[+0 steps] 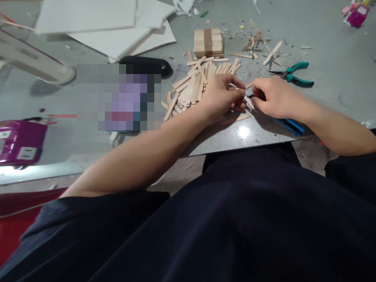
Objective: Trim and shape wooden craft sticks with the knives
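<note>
My left hand [223,96] and my right hand [272,98] meet above the near edge of the grey table [323,31]. Both pinch the same small wooden craft stick piece [248,101], fingers curled tight around it. Just behind my left hand lies a loose pile of wooden sticks [195,80]. A banded stack of sticks [208,42] stands farther back. Under my right wrist lies a blue tool [290,125], partly hidden.
Green-handled pliers [295,74] lie right of my hands. Glued stick pieces [261,45] and scraps sit beyond them. White boards [102,23] fill the back left, a black object [147,64] lies by them, and a purple box [20,141] sits at the left edge.
</note>
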Available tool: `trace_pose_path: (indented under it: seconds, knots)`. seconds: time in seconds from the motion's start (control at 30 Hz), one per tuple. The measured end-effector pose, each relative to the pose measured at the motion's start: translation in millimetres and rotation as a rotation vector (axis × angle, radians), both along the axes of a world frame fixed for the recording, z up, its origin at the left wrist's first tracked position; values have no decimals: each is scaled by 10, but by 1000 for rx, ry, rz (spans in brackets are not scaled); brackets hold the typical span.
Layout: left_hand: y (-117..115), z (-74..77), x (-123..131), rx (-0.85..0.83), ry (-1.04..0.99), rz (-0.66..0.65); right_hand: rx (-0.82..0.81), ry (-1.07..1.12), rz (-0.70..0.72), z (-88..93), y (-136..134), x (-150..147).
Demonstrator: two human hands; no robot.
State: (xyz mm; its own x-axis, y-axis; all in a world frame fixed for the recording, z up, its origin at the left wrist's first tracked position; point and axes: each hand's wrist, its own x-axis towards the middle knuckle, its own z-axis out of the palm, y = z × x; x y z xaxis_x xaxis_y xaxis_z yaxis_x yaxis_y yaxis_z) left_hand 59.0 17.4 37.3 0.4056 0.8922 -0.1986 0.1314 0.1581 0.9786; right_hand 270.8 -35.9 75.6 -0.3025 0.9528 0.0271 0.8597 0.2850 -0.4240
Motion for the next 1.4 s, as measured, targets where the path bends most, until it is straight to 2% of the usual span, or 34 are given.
trace_pose_path:
  seconds: [0.2,0.37,0.53,0.83,1.13,1.27,1.4]
  knots:
    - [44,-74,-6,-20,-8,1,7,-28,-39,0,-28,-17]
    - [94,-126,-18,16,18,-50,-26,-66,-27,32,-37,-31]
    - [123,-182,-28,49,-5,-75,7,-94,-3,6,-37,-17]
    - [65,-84,14,19,31,-50,1,-96,-2,-10,-41,-21]
    - [71,-82,-17,16,47,-68,-4,-62,-20,-14,-46,-43]
    - [162,-111,-88,88,133,-156,-23,-19,9,-34,-38,-35]
    - [326,-149,-201,268,262,-299,-49,-22,48,-36,-39,-44]
